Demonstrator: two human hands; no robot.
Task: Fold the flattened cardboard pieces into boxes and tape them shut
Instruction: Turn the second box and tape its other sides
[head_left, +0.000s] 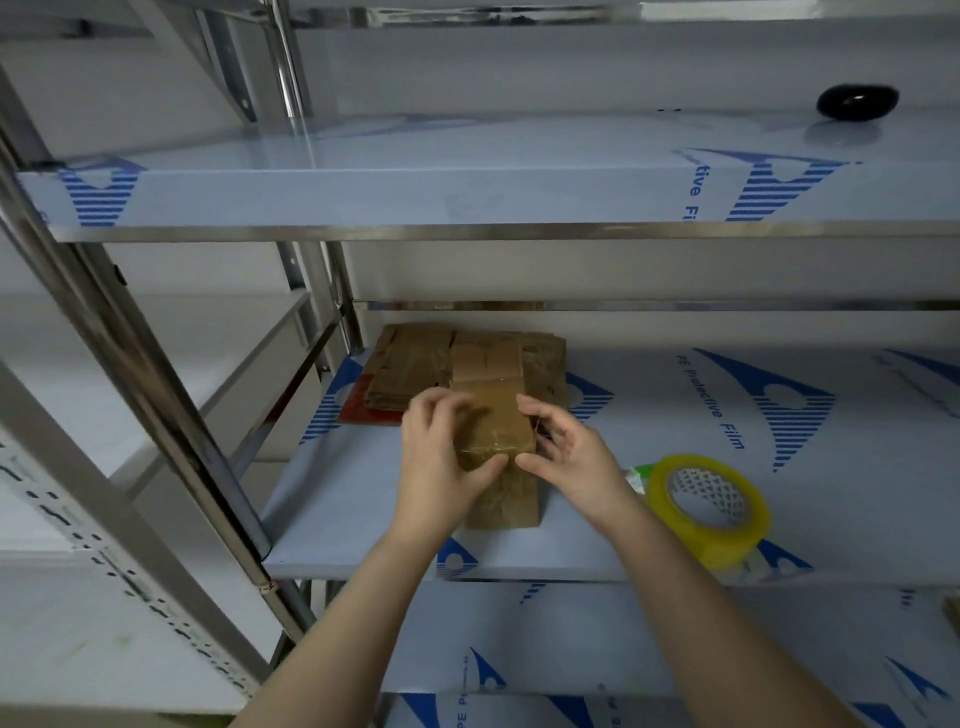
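A small brown cardboard box (496, 421) stands on the middle shelf (649, 519), with clear tape across its top. My left hand (441, 457) grips its left side, thumb at the near edge. My right hand (566, 457) holds the right side, thumb and fingers curled against the box. Its far flaps (485, 364) stand open. Behind it lies a stack of flattened cardboard pieces (410, 374). A yellow roll of clear tape (709, 506) lies on the shelf to the right of my right hand.
A red flat sheet (358, 405) lies under the cardboard stack. A black round object (857, 101) sits on the upper shelf (467, 192) at the right. Steel posts (156, 395) rise at the left. Another shelf lies below.
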